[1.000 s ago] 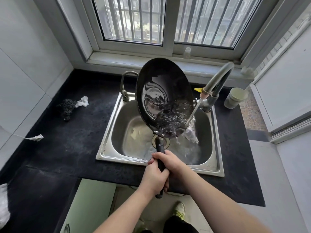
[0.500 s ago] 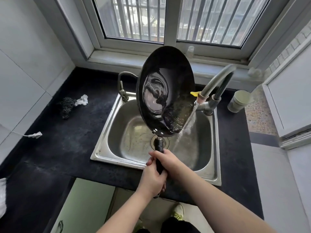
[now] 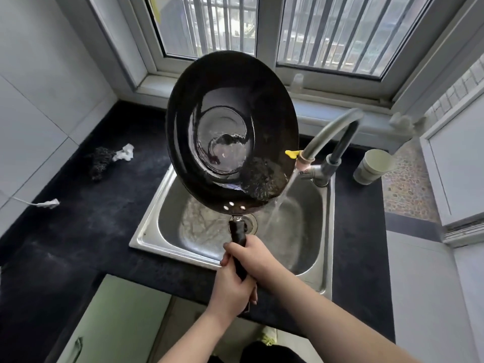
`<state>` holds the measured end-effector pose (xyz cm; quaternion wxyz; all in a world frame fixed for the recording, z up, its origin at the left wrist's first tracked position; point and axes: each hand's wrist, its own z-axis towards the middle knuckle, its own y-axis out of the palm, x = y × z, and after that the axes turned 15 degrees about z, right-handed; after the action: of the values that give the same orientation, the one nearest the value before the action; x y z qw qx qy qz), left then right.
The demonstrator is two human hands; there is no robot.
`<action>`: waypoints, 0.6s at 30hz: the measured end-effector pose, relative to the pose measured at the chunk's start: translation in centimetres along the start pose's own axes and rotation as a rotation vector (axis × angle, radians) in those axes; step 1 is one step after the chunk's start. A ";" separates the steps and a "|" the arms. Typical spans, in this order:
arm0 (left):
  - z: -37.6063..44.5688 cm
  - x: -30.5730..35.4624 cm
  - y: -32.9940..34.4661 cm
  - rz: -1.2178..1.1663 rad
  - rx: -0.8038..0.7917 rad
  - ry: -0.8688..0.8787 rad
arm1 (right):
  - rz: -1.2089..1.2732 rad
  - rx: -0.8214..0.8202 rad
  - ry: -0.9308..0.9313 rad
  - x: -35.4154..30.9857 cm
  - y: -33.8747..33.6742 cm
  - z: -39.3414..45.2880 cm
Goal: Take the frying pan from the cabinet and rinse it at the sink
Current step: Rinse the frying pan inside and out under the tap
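Note:
A black frying pan [image 3: 230,127] is tilted up over the steel sink [image 3: 146,231], its inside facing me, with a little water swirling in its bottom. Both hands grip its black handle [image 3: 237,231]: my left hand [image 3: 231,292] lower down, my right hand [image 3: 251,255] just above it. Water runs from the curved faucet [image 3: 330,129] past the pan's lower right rim and down into the sink basin.
A black counter [image 3: 86,231] surrounds the sink. A dark scrubber with a white scrap [image 3: 104,158] and a white plug [image 3: 49,204] lie at left. A pale cup [image 3: 373,166] stands at right. A green cabinet door [image 3: 112,318] stands open below. The window is behind.
The pan has been raised and tilted more upright, out of the stream. Water that splashed inside the pan now falls past its rim into the sink. Both hands stay on the handle.

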<state>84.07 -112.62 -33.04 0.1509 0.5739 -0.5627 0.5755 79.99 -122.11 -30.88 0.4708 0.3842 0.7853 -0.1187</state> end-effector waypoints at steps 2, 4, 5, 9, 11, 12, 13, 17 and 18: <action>-0.1 0.3 0.4 -0.028 -0.001 0.004 | -0.041 0.020 -0.003 -0.2 -0.3 -0.1; -0.1 0.4 0.8 -0.066 -0.003 0.004 | -0.061 0.042 -0.008 -0.3 -0.6 -0.4; -0.2 0.3 1.0 -0.083 -0.003 0.003 | -0.067 0.049 -0.011 -0.3 -0.7 -0.6; -0.3 0.4 1.8 -0.122 -0.028 -0.004 | -0.120 0.086 -0.018 -0.4 -1.2 -1.3; -0.3 0.4 2.0 -0.143 -0.042 -0.009 | -0.147 0.115 -0.018 -0.5 -1.4 -1.5; -0.2 0.4 2.1 -0.155 -0.048 -0.007 | -0.155 0.128 -0.018 -0.5 -1.4 -1.6; -0.1 0.5 2.2 -0.168 -0.057 -0.001 | -0.164 0.139 -0.021 -0.6 -1.5 -1.7; 0.1 0.9 2.5 -0.242 -0.086 0.026 | -0.182 0.171 -0.024 -1.0 -1.6 -2.0; 0.1 1.0 2.5 -0.249 -0.094 0.032 | -0.180 0.180 -0.020 -1.0 -1.6 -2.1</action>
<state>81.83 -114.01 -33.41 0.2570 0.6225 -0.5109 0.5342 77.76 -122.54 -29.21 0.4298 0.3517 0.7980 -0.2342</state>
